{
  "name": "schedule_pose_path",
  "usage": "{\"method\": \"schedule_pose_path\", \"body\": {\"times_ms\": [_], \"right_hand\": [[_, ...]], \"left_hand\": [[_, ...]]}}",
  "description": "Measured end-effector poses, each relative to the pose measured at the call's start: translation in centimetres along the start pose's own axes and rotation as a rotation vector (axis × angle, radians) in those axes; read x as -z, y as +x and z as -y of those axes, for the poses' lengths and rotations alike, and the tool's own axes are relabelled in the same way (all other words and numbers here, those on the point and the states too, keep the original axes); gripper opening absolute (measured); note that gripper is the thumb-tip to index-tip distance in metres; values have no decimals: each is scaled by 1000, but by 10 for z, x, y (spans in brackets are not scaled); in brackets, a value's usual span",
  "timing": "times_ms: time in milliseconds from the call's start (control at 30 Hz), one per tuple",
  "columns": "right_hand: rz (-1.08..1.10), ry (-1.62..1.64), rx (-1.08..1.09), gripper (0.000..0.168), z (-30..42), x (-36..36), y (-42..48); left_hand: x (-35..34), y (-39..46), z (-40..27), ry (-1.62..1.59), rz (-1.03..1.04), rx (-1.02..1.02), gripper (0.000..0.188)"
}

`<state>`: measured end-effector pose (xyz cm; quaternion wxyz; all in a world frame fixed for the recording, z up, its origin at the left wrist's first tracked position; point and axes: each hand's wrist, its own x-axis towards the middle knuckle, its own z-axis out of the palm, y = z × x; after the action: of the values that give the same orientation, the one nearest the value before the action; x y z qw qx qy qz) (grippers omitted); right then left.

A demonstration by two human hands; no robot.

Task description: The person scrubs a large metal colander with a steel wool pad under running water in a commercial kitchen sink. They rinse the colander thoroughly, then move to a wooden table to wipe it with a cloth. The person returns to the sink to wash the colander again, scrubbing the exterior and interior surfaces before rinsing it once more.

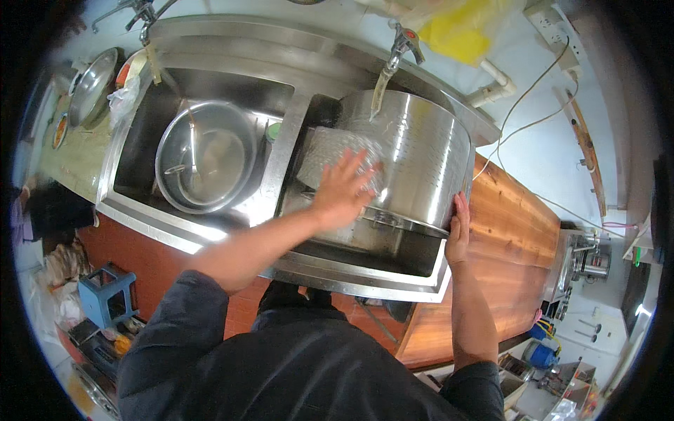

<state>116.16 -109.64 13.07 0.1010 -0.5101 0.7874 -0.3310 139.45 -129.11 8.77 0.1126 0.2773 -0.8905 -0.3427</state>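
A large stainless steel stockpot lies on its side in the right basin of a steel double sink. Water from the right tap, through a pale hose on its spout, reaches the pot's wall. My left hand, blurred, has its fingers spread over the pot's left end, where a wet, rippled, shiny patch shows; whether the palm touches the metal is unclear. My right hand rests against the pot's right edge, its fingers along the rim. A side handle faces me.
In the left basin stands a metal bowl with water and a ladle; the left tap runs into it. Wooden boards adjoin the sink's right side. Cables hang on the wall. A blue plastic stool stands on the red floor.
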Motion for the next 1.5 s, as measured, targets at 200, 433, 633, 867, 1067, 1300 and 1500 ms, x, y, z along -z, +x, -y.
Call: {"method": "schedule_pose_path", "body": {"times_ms": [200,433,633,867,1067,1300,1500], "right_hand": [[72,-264,-8,43,35,-19,25],[-27,-476,7,45,93,-51,40],[-89,-401,62,43,63,-39,34],[-88,-356,90,44,66,-41,36],[-96,-286,75,43,50,-34,33],[-84,-346,59,42,58,-34,34],[-99,-373,8,42,59,-34,31]], "left_hand": [[6,4,-41,115,-17,-66,50],[8,77,27,-247,-222,319,53],[15,19,-21,-124,-241,-143,31],[6,8,-59,-87,-209,-257,18],[1,49,-59,-92,-300,-268,17],[-9,29,91,-252,-320,444,32],[8,32,-6,-173,-348,74,28]]}}
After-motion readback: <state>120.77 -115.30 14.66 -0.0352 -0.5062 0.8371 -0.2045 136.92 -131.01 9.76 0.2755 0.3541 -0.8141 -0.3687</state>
